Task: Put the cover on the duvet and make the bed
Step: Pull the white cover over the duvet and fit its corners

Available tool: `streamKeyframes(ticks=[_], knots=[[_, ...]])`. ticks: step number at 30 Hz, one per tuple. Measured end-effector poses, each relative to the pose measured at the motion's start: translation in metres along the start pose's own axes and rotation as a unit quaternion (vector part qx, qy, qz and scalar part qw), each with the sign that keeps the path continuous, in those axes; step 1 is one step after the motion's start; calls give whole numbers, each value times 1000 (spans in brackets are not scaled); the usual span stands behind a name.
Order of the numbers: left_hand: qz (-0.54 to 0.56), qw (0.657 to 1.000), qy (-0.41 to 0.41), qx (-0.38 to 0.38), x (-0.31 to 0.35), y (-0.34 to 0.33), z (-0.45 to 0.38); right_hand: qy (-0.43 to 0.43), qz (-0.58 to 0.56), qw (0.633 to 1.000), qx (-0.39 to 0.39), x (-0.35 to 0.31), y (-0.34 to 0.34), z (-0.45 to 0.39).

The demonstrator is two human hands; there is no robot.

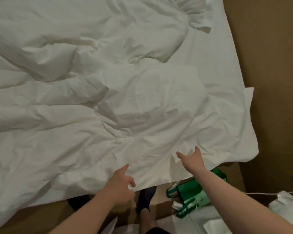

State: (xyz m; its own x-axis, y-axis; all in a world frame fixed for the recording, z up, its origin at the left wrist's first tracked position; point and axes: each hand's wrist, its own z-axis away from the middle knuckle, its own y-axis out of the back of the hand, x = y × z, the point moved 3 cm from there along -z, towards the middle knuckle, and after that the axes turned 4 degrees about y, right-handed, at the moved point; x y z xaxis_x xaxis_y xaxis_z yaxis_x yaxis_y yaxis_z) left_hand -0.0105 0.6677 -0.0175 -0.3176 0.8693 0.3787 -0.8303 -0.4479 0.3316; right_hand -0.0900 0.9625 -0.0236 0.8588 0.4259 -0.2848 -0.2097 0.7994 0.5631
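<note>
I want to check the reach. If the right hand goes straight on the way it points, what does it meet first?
The right hand points up the bed with fingers spread, low over the white duvet. It would probably meet the duvet's wrinkled surface just ahead; depth is unclear.

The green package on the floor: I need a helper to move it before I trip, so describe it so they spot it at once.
Start at the white duvet covering the bed, then drop to its near edge by the person's right hand. Just below that forearm, on the brown floor, lies the green package. It is the only bright green thing there; the bags beside it are white.
</note>
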Motion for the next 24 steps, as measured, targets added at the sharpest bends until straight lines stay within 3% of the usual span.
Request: streamKeyframes(ticks=[4, 7, 9, 12, 14, 16, 21, 22, 24], knots=[[-197, 977, 30, -75, 14, -23, -27, -49, 35, 996, 60, 30, 0, -30], [-278, 957, 19, -82, 0, -28, -31, -195, -160, 951, 181, 58, 6, -49], [-208, 977, 6, -42, -2, -21, -28, -216, -283, 915, 189, 74, 11, -63], [-14, 998, 11, 57, 4, 7, -14, -206, -315, 918, 123, 69, 21, -57], [65, 992, 26, 106, 12, 22, 4, -170, -322, 919, 150, 62, 37, -48], [99, 989, 14, 107, 27, 23, 23, -93, -346, 908, 217, 48, 61, -27], [124, 987, -6, 99, 74, 0, 41, 87, -378, 848, 361, -5, 136, 53], [120, 990, -7, 80, 82, -6, 40, 133, -384, 834, 374, -15, 150, 65], [55, 998, -10, -30, 96, -18, 34, 216, -352, 830, 375, -32, 167, 86]])
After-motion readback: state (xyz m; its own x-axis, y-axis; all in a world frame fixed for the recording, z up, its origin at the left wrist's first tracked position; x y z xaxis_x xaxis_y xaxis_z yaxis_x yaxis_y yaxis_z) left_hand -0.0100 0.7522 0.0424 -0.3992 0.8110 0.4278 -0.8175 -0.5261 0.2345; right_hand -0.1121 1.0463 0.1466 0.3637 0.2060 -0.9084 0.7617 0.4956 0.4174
